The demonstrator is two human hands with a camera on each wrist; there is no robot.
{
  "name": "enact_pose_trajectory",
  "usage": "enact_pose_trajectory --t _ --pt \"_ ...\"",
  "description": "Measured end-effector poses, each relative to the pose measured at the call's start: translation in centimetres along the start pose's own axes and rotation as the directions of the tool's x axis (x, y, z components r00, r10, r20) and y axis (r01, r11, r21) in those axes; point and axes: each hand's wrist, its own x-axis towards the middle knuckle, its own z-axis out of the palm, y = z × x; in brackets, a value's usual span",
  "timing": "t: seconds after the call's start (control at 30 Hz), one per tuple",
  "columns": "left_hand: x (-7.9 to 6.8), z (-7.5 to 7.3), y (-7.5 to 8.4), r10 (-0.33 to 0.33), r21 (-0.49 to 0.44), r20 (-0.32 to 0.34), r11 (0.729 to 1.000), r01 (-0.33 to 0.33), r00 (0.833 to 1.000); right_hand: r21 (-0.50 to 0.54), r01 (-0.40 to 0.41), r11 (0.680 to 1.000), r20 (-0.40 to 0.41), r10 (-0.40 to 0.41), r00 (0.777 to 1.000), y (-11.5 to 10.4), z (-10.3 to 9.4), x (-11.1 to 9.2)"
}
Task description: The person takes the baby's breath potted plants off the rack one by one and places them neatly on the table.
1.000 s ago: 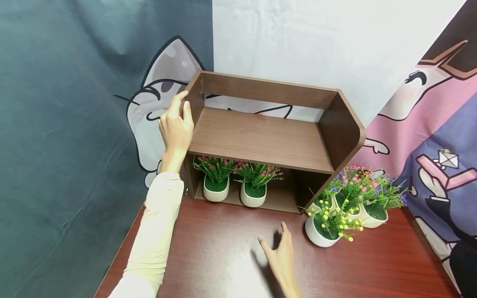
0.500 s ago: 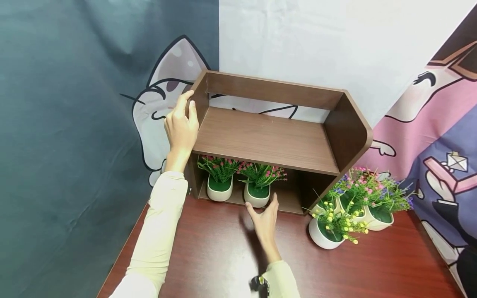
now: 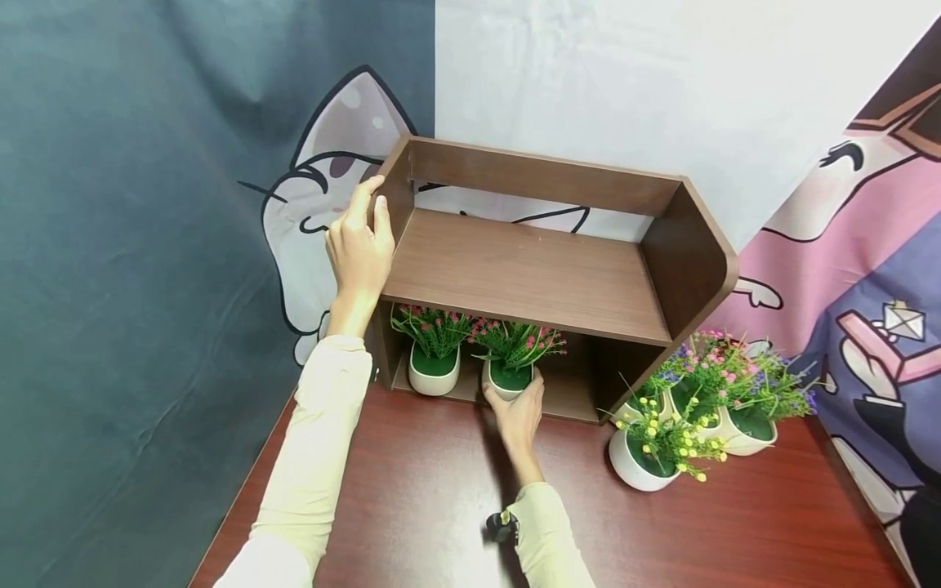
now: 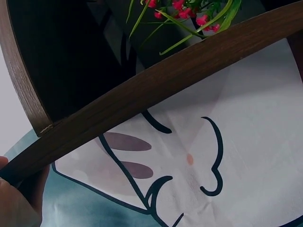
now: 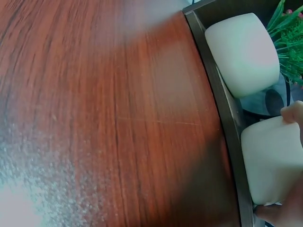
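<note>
The table (image 3: 419, 474) reaches from the shelf (image 3: 529, 269) toward the person, with a broad glossy stretch between the left sleeve (image 3: 309, 457) and the yellow-flowered plant (image 3: 643, 461). That plant and more pots (image 3: 746, 429) crowd just outside the shelf's right panel (image 3: 687, 253). In the lower bay, the floor runs on from the held pot (image 3: 507, 392) to that panel; a narrow gap parts it from its left neighbour (image 3: 434, 380).

The held pot stands near the bay's front edge, white and rounded, with green filling, grassy leaves and small pink flowers. The left hand (image 3: 360, 253) grips the left panel's edge between thumb and fingers; the right hand (image 3: 520, 412) has thumb and fingers around the pot's sides.
</note>
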Motion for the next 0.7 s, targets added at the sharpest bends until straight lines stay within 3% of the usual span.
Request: enact_pose_trajectory --t 0.3,0.57,0.7 --pt "0.0 -0.2 0.1 -0.026 0.006 0.034 1.0 0.026 0.999 -0.07 0.045 0.997 -0.013 -0.046 0.999 1.0 -0.9 -1.0" --pt "-0.2 0.0 0.3 -0.033 0.003 0.024 0.999 0.033 0.999 0.015 -0.02 1.0 0.002 0.02 1.0 1.6 -4.0 -2.4" --pt "-0.1 0.0 0.3 -0.037 0.001 0.009 0.999 0.037 0.999 0.014 0.003 1.0 0.036 -0.004 0.999 1.8 -5.1 -3.0"
